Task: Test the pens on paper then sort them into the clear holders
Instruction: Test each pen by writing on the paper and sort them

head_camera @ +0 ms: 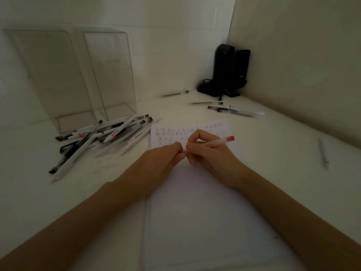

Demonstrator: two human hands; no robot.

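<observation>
Two clear holders (pixel 48 75) stand at the back left, messy pile of pens (pixel 101 137) just in front of them. In the middle, over the scribbled top of the paper (pixel 195 212), both hands are on one red pen (pixel 218 142): left hand (pixel 156 163) pinches its near end, right hand (pixel 211 159) is curled round the barrel. Further right a few loose pens (pixel 234 110) lie near a black stand (pixel 224 71), and a lone pen (pixel 323 153) sits far right

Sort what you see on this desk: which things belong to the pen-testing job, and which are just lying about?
Job: red-ended pen held by left hand and right hand; paper; pile of pens; clear holders; loose pens.
Lying about: black device in the corner.
</observation>
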